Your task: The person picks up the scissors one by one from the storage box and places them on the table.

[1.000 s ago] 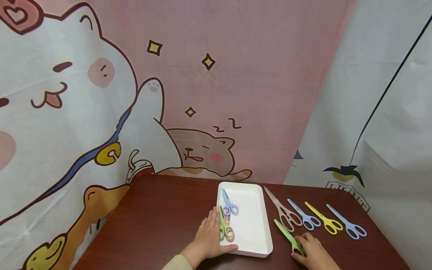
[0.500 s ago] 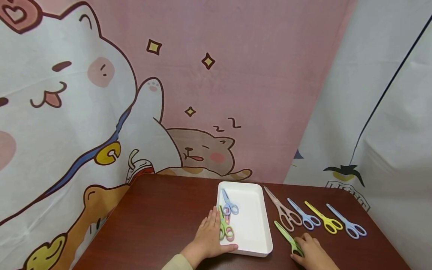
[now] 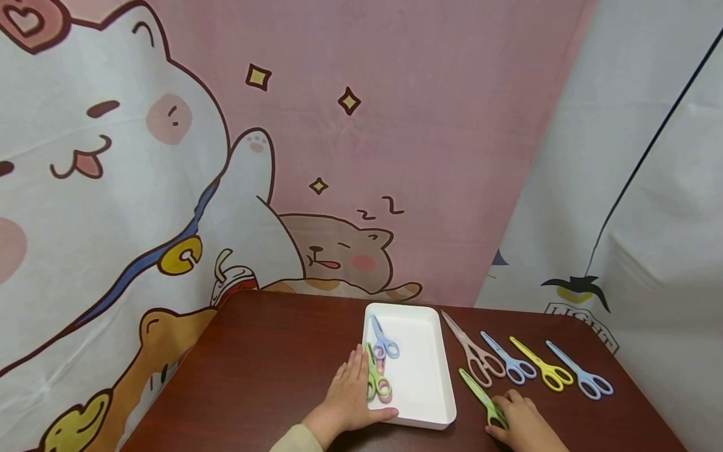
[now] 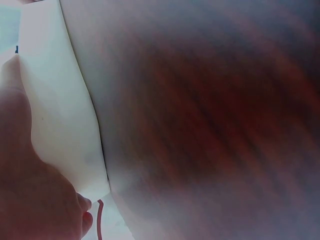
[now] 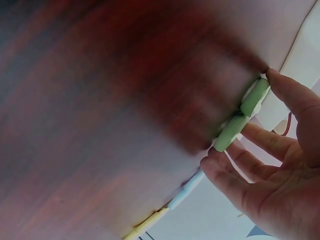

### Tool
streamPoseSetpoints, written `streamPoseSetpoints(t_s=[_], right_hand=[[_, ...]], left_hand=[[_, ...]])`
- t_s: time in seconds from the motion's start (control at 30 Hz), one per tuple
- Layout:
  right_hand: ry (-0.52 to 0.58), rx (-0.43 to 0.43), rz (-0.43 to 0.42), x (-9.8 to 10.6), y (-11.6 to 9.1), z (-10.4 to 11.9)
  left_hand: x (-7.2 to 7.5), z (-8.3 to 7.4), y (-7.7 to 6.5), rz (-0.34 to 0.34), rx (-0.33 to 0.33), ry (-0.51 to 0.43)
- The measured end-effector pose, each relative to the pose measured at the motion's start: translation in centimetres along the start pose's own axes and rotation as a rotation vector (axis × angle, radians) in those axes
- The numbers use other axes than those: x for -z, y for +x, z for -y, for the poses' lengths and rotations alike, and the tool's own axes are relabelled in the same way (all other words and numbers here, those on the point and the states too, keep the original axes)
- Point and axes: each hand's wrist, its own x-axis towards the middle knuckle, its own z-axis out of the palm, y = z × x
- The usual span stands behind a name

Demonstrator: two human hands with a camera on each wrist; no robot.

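My left hand [image 3: 351,395] lies along the near left corner of a white tray [image 3: 420,376], fingers straight against its left side and thumb over the front edge. Inside the tray are blue scissors [image 3: 386,344], green scissors [image 3: 378,380] and, partly hidden under the green pair, pink scissors [image 3: 386,397]. Right of the tray, my right hand [image 3: 525,422] grips another pair of green scissors by the handles, its green blade [image 3: 476,386] pointing away to the left on the table. In the right wrist view, thumb and fingers sit on either side of the green handles [image 5: 245,115].
Beyond my right hand lie large pale pink scissors [image 3: 471,348], blue scissors [image 3: 511,361], yellow scissors [image 3: 542,364] and a second blue pair [image 3: 582,373], in a slanted row. The brown table [image 3: 271,351] ends at a cartoon-printed cloth backdrop [image 3: 452,157].
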Motion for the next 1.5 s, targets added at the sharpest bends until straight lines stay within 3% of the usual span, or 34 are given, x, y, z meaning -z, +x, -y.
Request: streamPoseSetpoints(t_s=[0.2,0.47,0.7,1.2,1.5], right_hand=[[-0.001,-0.006,0.005,0.2,0.0,0.1],[-0.02,0.005,-0.106,0.7,-0.5,0.8],[-0.012,-0.031,-0.109,1.4,-0.1,1.5],[-0.026,0.16,-0.36,1.0,0.6,3.4],[0.017,0.218,-0.398,1.3,1.5,4.9]], left_hand=[[-0.2,0.1,0.1,-0.003,0.01,-0.001],[0.3,-0.2,0.0,0.01,0.009,-0.004],[0.2,-0.2,0.0,-0.007,0.004,-0.001],[0.7,-0.4,-0.2,0.017,0.014,0.01],[0.4,-0.2,-0.1,0.018,0.017,0.019]])
